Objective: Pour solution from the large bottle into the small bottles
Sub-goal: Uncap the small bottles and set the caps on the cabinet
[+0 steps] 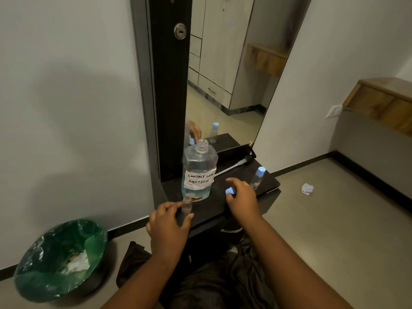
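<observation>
Item: large bottle (199, 170), labelled contact lens solution, stood uncapped on the black worktop (223, 197) against the mirror (225, 74), partly full. Item: small bottle (186, 206), open-necked, stood just before it, the left hand (168, 226) with fingers (178, 205) closed round its body. Item: blue cap (230, 191), pinched in the fingers of the right hand (242, 200). Item: second small bottle (257, 177), capped, stood at the worktop's right end, apparently empty. Item: pump head (246, 159), lying behind. Status, as judged: both openings were ready; pouring appeared not begun; filling of two small bottles and recapping remained. Green-lined bin (60, 259) stood on the floor, left.
</observation>
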